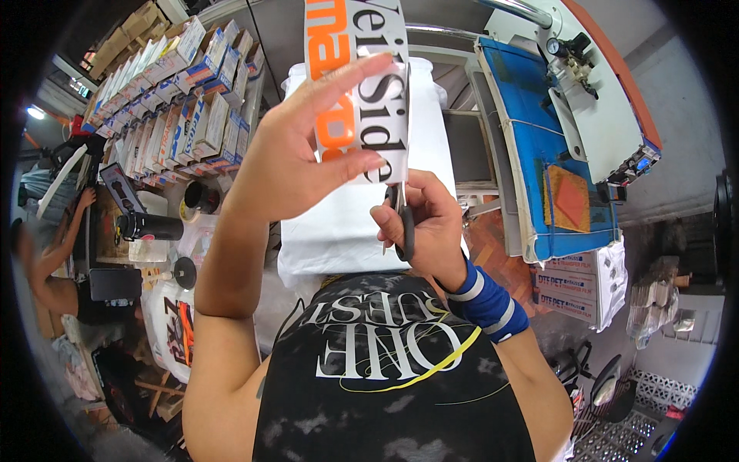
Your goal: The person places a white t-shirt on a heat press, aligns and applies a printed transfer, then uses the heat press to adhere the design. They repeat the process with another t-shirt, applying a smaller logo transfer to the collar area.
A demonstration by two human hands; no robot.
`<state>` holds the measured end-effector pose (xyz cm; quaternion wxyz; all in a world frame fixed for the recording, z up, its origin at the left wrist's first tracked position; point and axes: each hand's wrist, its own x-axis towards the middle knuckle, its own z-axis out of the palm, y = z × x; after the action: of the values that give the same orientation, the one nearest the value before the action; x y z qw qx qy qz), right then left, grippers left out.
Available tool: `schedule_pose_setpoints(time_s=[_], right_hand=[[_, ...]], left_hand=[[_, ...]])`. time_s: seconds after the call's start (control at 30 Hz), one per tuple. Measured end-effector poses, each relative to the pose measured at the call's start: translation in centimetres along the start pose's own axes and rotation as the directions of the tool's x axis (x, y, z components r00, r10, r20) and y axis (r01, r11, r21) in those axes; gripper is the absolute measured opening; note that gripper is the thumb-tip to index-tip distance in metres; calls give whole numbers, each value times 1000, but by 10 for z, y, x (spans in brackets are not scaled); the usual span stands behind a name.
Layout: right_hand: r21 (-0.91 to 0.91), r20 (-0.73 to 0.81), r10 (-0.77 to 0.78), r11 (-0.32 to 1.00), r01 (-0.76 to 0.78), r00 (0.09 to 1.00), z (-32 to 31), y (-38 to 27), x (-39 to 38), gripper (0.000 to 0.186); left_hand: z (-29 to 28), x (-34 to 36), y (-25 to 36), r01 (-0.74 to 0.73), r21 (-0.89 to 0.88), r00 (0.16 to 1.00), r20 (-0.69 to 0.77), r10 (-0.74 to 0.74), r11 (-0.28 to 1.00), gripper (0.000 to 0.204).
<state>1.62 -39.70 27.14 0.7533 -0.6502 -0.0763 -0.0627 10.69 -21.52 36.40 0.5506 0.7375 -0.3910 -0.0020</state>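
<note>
My left hand (pixel 296 142) holds a strip of printed film (pixel 389 100) upright in front of me, its thumb and fingers spread across the strip's face. Large orange and black lettering runs along the film, which reaches past the top edge of the view. In my right hand (pixel 435 219) is a pair of scissors (pixel 406 235) with black handles, held just under the strip's lower right corner. The blades point up along the film's right edge and are mostly hidden; how far apart they are I cannot tell. Below both hands lies a white cloth (pixel 315 242) on a flat platen.
Several rows of boxes (pixel 177 123) fill a rack at the left. Beside them a black bottle (pixel 150 226) lies near a phone (pixel 122 187). A blue-covered board (pixel 523 131) and a machine with a gauge (pixel 566 46) stand right. Another person's arm (pixel 65 227) shows far left.
</note>
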Motion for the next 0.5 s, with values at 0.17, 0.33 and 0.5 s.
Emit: schedule_pose_setpoints(time_s=[0.17, 0.33, 0.5], right_hand=[[-28, -11, -31, 999, 31, 999, -2, -4, 5, 42], [-42, 0, -46, 998, 46, 999, -2, -5, 7, 42], [-45, 1, -33, 998, 33, 999, -1, -8, 8, 41]], left_hand=[[3, -1, 0, -56, 27, 998, 7, 56, 998, 82], [2, 0, -3, -97, 15, 995, -9, 97, 995, 81], [3, -3, 0, -53, -2, 999, 8, 53, 999, 81]])
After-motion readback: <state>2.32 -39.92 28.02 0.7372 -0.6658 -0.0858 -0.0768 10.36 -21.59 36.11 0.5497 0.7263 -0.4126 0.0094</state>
